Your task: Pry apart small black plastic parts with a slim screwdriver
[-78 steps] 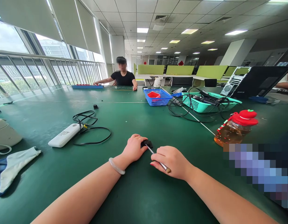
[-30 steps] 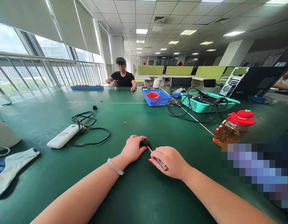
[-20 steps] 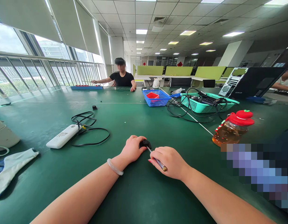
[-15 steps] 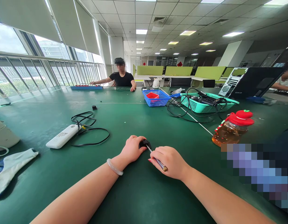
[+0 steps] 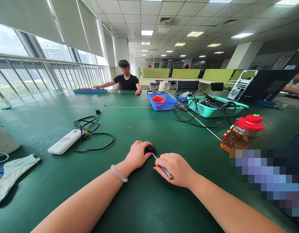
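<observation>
My left hand [image 5: 139, 154], with a pale bangle at the wrist, holds a small black part [image 5: 150, 149] down on the green table [image 5: 130, 200]. Its fingers and thumb close around the left side; what kind of part it is I cannot make out. My right hand [image 5: 175, 170] is closed on a slim screwdriver [image 5: 166, 172] with a thin metal shaft and a brown-ended handle. The screwdriver slants down to the left, its tip at the near edge of the black part. Whether the tip touches is too small to tell.
A white power bank [image 5: 64, 142] with a black cable [image 5: 107, 149] lies left. A red-lidded bottle [image 5: 239, 137] stands right. Behind are a blue basket [image 5: 164, 106], a green basket [image 5: 209, 112] with cables, and a computer case [image 5: 258, 85]. Another person [image 5: 127, 82] sits opposite.
The screwdriver and my right hand have shifted slightly, the tip moving a little down toward the near edge of the black part. My left hand keeps its place.
</observation>
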Demonstrator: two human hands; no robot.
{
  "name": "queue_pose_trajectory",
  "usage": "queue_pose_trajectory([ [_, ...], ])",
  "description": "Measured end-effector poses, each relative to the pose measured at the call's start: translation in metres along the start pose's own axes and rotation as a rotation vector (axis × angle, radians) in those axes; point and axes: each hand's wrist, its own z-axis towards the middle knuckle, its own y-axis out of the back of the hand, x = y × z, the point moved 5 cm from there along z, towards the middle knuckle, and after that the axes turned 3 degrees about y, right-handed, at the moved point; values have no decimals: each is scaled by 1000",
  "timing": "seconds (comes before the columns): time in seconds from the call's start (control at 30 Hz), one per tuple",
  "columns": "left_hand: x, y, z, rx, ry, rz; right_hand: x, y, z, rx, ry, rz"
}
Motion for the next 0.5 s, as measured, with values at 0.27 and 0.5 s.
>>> queue_pose_trajectory([
  [0.27,0,0,0,5,6,2,1,0,1,-18,0,-16],
  [0.5,-1,1,0,-3,12,-1,0,2,1,-94,9,-14],
])
